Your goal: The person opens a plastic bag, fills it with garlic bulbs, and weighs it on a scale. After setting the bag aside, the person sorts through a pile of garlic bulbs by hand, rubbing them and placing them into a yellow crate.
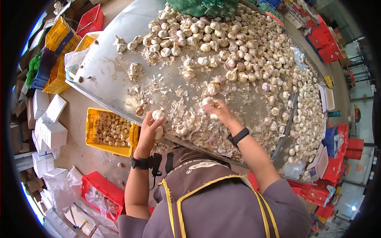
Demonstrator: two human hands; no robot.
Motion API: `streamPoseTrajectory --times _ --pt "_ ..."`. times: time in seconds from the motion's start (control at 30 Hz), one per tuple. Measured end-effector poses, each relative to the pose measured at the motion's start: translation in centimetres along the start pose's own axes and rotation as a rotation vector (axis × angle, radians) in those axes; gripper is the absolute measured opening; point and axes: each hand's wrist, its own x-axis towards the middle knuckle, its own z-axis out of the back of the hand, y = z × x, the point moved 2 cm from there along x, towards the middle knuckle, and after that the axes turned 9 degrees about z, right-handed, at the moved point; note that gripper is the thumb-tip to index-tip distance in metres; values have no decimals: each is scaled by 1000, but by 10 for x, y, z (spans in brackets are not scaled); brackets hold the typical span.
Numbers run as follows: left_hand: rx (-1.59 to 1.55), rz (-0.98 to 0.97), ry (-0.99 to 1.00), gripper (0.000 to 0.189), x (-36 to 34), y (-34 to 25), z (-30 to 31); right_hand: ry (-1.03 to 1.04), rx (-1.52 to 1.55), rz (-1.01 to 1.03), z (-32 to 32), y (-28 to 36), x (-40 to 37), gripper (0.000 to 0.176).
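Note:
My left hand (147, 131) is over the table's near edge, its fingers closed round a white garlic bulb (158, 114). A second pale bulb (158, 133) shows against the palm side of that hand. Farther right, my right hand (223, 112) grips another garlic bulb (207, 102) between thumb and fingers, above the littered metal table (115, 37). Something white also shows just under its fingers, too small to make out. Loose papery garlic skins (194, 119) lie between and beneath both hands. A brownish bulb (213, 88) rests just beyond my right hand.
A large heap of garlic bulbs (242, 43) covers the far side, below a green mesh sack (202, 7). Cleaner white bulbs (307, 107) lie at right behind a divider. A yellow crate (91, 137) of brownish pieces and a red crate (104, 182) stand on the floor at left.

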Motion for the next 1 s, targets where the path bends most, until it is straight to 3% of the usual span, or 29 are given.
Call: streamPoseTrajectory --times 0.07,0.13,0.2,0.27,0.33,0.43,0.53,0.6,0.63,0.67,0.73,0.77,0.8,0.87,0.9,0.93,1.0 --pt "97 -124 -21 42 2 3 -15 193 1402 -473 2 21 -21 65" --pt "339 -425 -43 45 2 3 -50 176 1583 -489 -2 38 -41 61" --pt "438 -517 46 50 -11 4 -92 245 1932 -436 -10 61 -58 66" --pt "943 -907 77 55 -30 -7 -129 258 2110 -466 -29 64 -73 66" --pt "1241 -833 224 59 -27 14 -155 209 2275 -356 -44 42 -88 64" --pt "1314 -1020 302 62 -32 22 -181 65 2292 -274 -15 33 -106 66" --pt "1208 -874 387 64 -44 10 -196 -59 2311 -300 -6 4 -129 72" --pt "1176 -854 413 64 -42 12 -197 -12 2564 -26 15 -2 -145 76" --pt "1215 -849 387 63 -41 12 -194 -77 2622 -3 21 -13 -154 80" --pt "1239 -832 337 58 -35 16 -186 -275 2620 -44 29 -20 -160 80" --pt "1317 -705 199 51 -19 19 -159 -474 2597 116 45 -54 -187 83" --pt "1361 -753 98 47 0 28 -133 -514 2669 134 58 -74 -202 82" --pt "1474 -631 33 45 2 22 -118 -551 2742 153 77 -95 -217 80" --pt "1636 -521 -103 49 31 36 -65 -830 2650 178 131 -134 -252 75" --pt "1693 -454 -156 47 32 34 -58 -1106 2399 221 151 -178 -271 73" --pt "1746 -348 -200 53 35 34 -52 -1281 2246 307 183 -211 -293 72" --pt "1812 -338 -157 53 46 43 -33 -1341 2269 575 249 -210 -320 66"
